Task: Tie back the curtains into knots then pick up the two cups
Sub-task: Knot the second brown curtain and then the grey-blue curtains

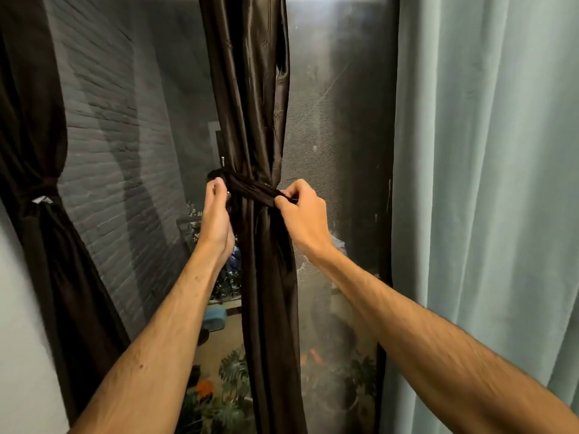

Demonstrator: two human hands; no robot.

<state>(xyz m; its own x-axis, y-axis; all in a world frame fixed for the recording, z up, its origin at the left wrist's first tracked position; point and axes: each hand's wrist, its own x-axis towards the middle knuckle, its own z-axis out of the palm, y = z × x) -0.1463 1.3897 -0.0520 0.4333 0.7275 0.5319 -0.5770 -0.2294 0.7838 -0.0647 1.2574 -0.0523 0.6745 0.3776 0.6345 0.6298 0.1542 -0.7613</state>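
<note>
A dark brown satin curtain hangs gathered in the middle of the window. A matching tie-back band is wrapped around it at mid height. My left hand grips the band's left end beside the curtain. My right hand pinches the band's right end, just right of the curtain. A second dark curtain at the far left is bound at its waist by a band. No cups are in view.
The window glass stands right behind the curtain, showing a brick wall and potted plants outside. A pale green curtain covers the right side. A light wall lies at lower left.
</note>
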